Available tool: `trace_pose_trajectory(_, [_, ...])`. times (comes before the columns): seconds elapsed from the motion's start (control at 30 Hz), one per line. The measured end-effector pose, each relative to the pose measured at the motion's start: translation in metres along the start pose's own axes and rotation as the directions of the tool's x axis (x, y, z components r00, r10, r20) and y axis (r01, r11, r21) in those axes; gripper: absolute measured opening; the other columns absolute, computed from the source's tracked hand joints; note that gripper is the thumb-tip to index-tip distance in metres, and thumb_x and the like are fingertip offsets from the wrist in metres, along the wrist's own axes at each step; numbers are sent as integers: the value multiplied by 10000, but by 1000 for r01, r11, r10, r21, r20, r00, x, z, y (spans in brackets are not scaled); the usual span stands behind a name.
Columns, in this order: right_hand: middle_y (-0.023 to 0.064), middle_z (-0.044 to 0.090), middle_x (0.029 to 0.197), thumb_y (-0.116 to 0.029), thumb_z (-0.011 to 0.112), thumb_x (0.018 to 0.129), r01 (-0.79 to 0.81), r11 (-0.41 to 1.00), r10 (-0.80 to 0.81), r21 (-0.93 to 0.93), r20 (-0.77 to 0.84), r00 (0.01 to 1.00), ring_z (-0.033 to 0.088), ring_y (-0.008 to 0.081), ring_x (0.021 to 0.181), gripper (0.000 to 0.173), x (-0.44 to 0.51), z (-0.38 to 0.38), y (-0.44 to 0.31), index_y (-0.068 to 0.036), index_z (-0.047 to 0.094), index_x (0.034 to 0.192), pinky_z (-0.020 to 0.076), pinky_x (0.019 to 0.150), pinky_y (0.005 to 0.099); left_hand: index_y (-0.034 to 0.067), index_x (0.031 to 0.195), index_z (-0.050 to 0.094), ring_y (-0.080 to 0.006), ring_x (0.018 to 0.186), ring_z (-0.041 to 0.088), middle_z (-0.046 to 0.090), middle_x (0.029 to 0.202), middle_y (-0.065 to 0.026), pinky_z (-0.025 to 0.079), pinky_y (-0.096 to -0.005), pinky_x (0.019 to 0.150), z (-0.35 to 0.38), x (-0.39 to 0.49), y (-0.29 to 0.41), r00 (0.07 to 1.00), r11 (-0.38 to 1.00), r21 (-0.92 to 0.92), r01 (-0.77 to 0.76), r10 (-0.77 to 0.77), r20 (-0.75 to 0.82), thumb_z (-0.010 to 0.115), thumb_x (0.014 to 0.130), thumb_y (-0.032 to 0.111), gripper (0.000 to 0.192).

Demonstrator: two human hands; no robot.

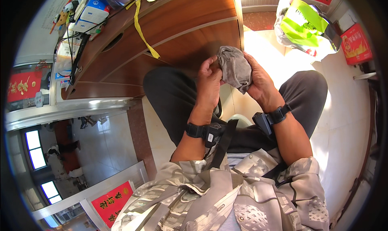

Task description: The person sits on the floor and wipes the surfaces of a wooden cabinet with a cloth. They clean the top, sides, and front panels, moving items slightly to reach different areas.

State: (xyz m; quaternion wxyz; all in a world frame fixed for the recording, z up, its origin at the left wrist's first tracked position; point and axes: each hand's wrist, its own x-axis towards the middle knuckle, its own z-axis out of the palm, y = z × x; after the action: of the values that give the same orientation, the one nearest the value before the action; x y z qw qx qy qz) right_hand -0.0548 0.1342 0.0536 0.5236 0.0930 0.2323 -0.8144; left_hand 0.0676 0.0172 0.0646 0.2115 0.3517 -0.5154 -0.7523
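Observation:
A crumpled grey cloth [235,68] is held up between my two hands, over the gap between my knees and in front of the wooden drawer fronts. My left hand [209,79] grips its left edge, the thumb and fingers bent against the fabric. On the cloth's right side lies my right hand [257,78], with its fingers partly hidden behind the cloth. Each wrist wears a black strap with a small device.
Beyond the cloth stands a wooden drawer cabinet [194,34] with a yellow strap [141,28] hanging down its front. Boxes [94,11] and cables crowd its top left. A green and white bag [303,23] and a red carton [356,44] are at the upper right.

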Motion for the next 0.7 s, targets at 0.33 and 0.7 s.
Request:
trace_pose_trajectory(0.33, [80, 775, 1118, -406, 642, 1137, 78, 996, -78, -35, -3, 997, 758, 225, 987, 360, 3, -8, -2, -74, 705, 1261, 642, 923, 406, -66, 1544, 567, -170, 1294, 650, 684, 1430, -105, 514, -331, 1137, 9, -9, 20, 908, 999, 17, -46, 34, 417, 849, 997, 205, 673])
trace_pose_trajectory(0.7, [73, 756, 1127, -363, 623, 1144, 199, 973, -206, -114, -50, 977, 737, 205, 997, 341, 0, -11, -3, -64, 698, 1291, 623, 908, 381, -43, 1457, 620, -159, 1233, 685, 725, 1333, -90, 530, -334, 1120, 16, -15, 17, 922, 960, 239, -146, 45, 385, 871, 893, -11, 618])
